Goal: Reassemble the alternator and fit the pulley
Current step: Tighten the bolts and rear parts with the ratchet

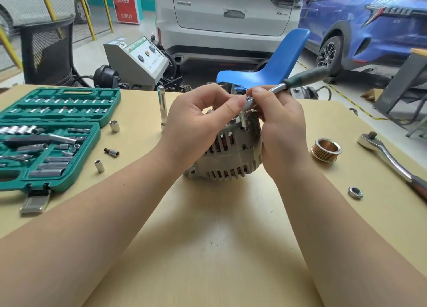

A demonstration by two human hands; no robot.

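Housing halves of the alternator (pixel 227 154) appear mated; the unit stands on the wooden bench (pixel 208 249) with copper windings visible through the vent slots. Small ratchet (pixel 298 81), green-handled, sits on a socket extension (pixel 243 119) that drops to the alternator's top face, judged to be on a through-bolt; the bolt head itself is hidden. Right hand (pixel 280 131) pinches the ratchet neck near the head, fingers curled. Left hand (pixel 196 121) has thumb and forefinger closed on the ratchet head from the other side.

Judgement: case-fastening stage is in progress, not finished. Pulley stage not begun: the grooved pulley (pixel 326 149) lies loose to the right of the alternator, well apart from it, and the hex nut (pixel 355 192) lies further right and nearer the person. Large ratchet (pixel 392 161) waits beyond the pulley, untouched. Open socket case (pixel 50 135) lies left of the alternator, with loose sockets (pixel 114 125) between.
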